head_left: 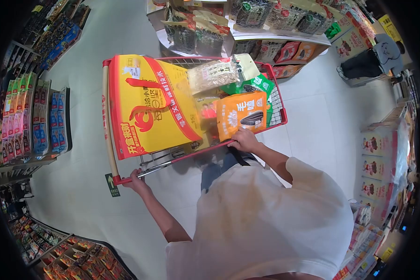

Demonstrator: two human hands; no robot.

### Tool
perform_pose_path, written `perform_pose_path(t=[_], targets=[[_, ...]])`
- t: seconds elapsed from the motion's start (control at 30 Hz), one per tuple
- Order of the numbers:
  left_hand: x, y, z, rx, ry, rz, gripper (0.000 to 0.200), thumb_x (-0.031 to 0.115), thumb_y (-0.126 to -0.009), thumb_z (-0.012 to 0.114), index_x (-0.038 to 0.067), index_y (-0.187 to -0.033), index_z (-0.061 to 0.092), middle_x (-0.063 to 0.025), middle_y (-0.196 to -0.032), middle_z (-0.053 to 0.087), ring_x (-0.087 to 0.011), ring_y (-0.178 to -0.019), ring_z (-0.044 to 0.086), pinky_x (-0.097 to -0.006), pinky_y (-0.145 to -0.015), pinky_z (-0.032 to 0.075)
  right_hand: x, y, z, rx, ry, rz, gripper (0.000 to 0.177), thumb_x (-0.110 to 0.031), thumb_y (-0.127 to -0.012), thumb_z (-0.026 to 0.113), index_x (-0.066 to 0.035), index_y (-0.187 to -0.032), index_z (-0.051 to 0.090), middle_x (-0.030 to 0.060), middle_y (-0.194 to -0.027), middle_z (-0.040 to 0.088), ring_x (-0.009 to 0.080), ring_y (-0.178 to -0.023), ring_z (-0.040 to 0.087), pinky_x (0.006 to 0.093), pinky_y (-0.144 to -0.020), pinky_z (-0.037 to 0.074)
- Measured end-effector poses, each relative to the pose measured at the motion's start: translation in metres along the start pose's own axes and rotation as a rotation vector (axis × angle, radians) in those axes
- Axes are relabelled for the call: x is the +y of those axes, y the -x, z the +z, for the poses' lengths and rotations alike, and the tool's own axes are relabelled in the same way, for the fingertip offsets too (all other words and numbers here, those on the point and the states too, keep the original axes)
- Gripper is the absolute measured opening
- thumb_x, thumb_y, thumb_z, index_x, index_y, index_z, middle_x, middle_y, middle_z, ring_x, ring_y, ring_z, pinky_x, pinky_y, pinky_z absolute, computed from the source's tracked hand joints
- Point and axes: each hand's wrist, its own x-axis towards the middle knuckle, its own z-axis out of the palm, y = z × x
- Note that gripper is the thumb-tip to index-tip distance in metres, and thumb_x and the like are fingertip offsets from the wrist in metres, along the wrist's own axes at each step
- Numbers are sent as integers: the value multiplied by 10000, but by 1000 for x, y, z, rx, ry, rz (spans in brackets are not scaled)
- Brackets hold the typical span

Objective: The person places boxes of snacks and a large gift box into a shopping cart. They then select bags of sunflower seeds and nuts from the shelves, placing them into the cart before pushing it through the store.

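A shopping cart (205, 150) with a red-edged rim and wire sides stands sideways in front of me. My left hand (137, 183) is closed round its near rail, close to the handle corner. Further along the same side, my right hand (244, 139) grips the rim, beside an orange bag of sunflower seeds (242, 112). Inside the cart lie a large yellow and red gift box (156, 105), a clear-fronted bag of pale seeds (219, 75) and a green bag (262, 84). The wooden-coloured handle bar (108, 116) is at the cart's left end.
A shelf stand with bagged seeds (261, 35) rises just beyond the cart. Racks of small packets (18, 116) stand at the left, and a snack display (84, 259) at the lower left. Stacked boxes (375, 165) line the right. Another person (373, 58) is at the upper right.
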Motion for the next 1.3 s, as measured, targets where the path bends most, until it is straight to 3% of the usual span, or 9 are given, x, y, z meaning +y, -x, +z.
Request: perform_pose_path(t=[0.3, 0.5, 0.6, 0.73, 0.93, 1.0, 1.07, 1.1, 1.3], targets=[[-32, 80, 35, 152, -339, 35, 388, 198, -914, 551, -1, -1201, 382, -118, -1067, 472, -196, -929, 509, -327, -729, 476, 18, -5, -11, -118, -14, 51, 414, -496, -735, 707, -94, -686, 623, 81, -697, 619, 290, -816, 576, 424, -690, 478], [-48, 180, 144, -491, -348, -4, 19, 36, -879, 574, 32, -887, 558, -4, -761, 527, -72, -659, 498, -240, -560, 419, 33, -21, -40, -371, -84, 165, 326, -444, -747, 719, -121, -797, 702, 87, -738, 643, 293, -872, 610, 427, -716, 497], [-26, 202, 217, -781, -357, 6, 18, 37, -884, 592, 31, -901, 589, -9, -793, 566, -72, -704, 520, -232, -587, 433, 43, -30, -49, -523, -163, 137, 291, -399, -776, 711, -113, -835, 713, 100, -806, 675, 305, -885, 638, 434, -745, 505], [-9, 219, 362, -1033, -434, 378, 207, 45, -894, 594, -14, -1092, 596, -56, -951, 612, -113, -848, 598, -247, -749, 496, 100, -68, -104, -623, -715, 119, 259, -287, -820, 653, -69, -951, 699, 130, -901, 696, 244, -873, 668, 370, -756, 518], [27, 235, 574, -1211, -375, 473, 481, 64, -844, 646, -68, -1280, 492, -188, -1232, 579, -239, -1147, 563, -333, -987, 447, 207, -143, -250, 262, -1157, 525, 296, -211, -864, 689, -62, -1118, 656, 31, -969, 675, 100, -874, 620, 262, -772, 514], [48, 251, 628, -1214, -412, 540, 595, 110, -823, 687, -76, -1330, 436, -212, -1280, 545, -266, -1189, 537, -346, -1016, 420, 263, -172, -286, 624, -1057, 458, 446, -96, -851, 694, -13, -1266, 556, 44, -1112, 599, 38, -849, 518, 184, -750, 456], [55, 253, 679, -1235, -434, 490, 816, 140, -794, 739, -67, -1427, 267, -226, -1421, 406, -283, -1298, 435, -351, -1057, 376, 325, -200, -299, 857, -671, 448, 607, -194, -833, 727, -16, -1355, 473, 111, -1238, 555, 110, -970, 562, 243, -811, 484], [48, 244, 707, -1191, -463, 591, 830, 126, -774, 758, -40, -1428, 275, -199, -1405, 421, -273, -1263, 458, -354, -1043, 382, 346, -211, -306, 868, -575, 484, 686, -255, -823, 736, -9, -1384, 428, 136, -1274, 539, 153, -1047, 557, 277, -840, 487], [71, 261, 770, -1299, -333, 191, 553, 118, -845, 722, 141, -1299, 407, -70, -1185, 536, -221, -1085, 528, -437, -937, 433, 444, -288, -285, 885, -519, 531, 801, -366, -768, 770, 33, -1366, 416, 187, -1311, 531, 243, -1170, 551, 339, -932, 469]])
